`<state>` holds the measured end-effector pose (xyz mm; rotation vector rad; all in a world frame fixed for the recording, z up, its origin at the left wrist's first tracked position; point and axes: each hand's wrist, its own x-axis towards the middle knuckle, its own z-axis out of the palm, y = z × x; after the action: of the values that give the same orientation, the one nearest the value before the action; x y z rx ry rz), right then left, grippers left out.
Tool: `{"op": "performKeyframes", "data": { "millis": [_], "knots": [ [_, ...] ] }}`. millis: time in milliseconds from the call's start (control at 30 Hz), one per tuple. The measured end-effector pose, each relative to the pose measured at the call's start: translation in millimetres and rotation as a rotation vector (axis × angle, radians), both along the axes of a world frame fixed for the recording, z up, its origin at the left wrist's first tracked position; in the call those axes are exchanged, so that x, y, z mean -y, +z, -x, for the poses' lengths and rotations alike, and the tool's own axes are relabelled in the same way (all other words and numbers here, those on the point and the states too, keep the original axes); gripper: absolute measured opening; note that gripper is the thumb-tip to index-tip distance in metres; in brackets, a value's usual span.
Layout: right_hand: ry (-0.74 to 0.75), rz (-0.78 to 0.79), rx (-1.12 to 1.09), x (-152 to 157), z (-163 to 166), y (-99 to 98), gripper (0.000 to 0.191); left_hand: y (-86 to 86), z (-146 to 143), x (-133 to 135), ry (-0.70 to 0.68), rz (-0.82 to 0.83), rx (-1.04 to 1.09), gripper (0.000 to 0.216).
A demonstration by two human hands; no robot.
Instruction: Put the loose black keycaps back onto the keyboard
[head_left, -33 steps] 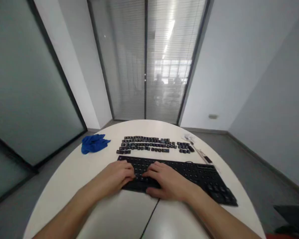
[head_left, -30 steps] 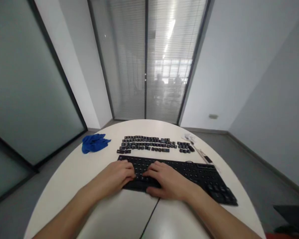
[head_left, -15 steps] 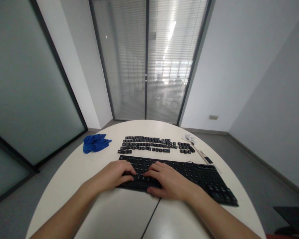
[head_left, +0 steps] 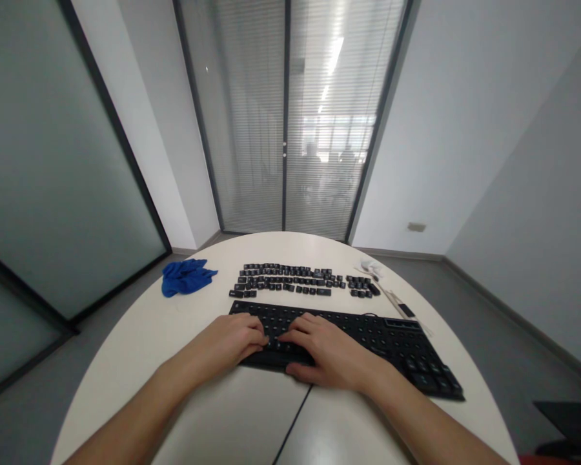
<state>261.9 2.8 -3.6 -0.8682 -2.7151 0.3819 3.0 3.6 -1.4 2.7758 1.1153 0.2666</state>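
A black keyboard [head_left: 358, 329] lies across the table before me. Much of it shows small studs without caps, while keycaps [head_left: 426, 374] sit on its right end. My left hand [head_left: 239, 337] is over the left half, fingers bent and closed together, their tips touching near the middle of the front rows. Whether a small piece is pinched there is hidden. Close beside it, my right hand [head_left: 326, 349] rests on the keyboard with curved fingers on top and the thumb spread apart along the front edge. Behind the keyboard stand rows of loose black keycaps [head_left: 281, 281].
A crumpled blue cloth [head_left: 188, 278] lies at the left. At the right are a white wad [head_left: 370, 268] and a thin brush-like tool with a black part [head_left: 405, 310]. The round pale table [head_left: 213, 413] has a dark seam toward me.
My left hand has shifted slightly right, and its thumb and fingers have drawn together near the right fingertips. My right hand and the keyboard stay almost where they were.
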Motion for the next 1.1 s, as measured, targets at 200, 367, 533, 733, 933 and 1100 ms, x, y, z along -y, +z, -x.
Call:
{"op": "performKeyframes", "data": {
  "millis": [200,367,533,733,933,1100],
  "knots": [
    [0.020,0.005,0.019,2,-1,3.3,0.052,1.9,3,-5,0.116,0.149,0.088,0.016],
    [-0.005,-0.042,0.048,7,5,1.8,0.059,0.9,5,-8,0.127,0.220,0.157,0.011],
    [-0.012,-0.069,0.078,15,17,-5.4,0.060,-4.0,7,-13,0.268,0.404,0.255,0.017],
    [-0.066,-0.110,0.076,19,26,-10.5,0.049,-10.7,14,-22,0.217,0.471,0.399,0.021],
    [-0.091,-0.116,0.074,19,31,-7.7,0.046,-25.5,34,-45,0.393,-0.018,0.478,0.022],
    [-0.070,-0.126,0.097,18,32,-5.1,0.043,-45.6,51,-64,0.465,-0.178,0.409,0.023]
  ]
}}
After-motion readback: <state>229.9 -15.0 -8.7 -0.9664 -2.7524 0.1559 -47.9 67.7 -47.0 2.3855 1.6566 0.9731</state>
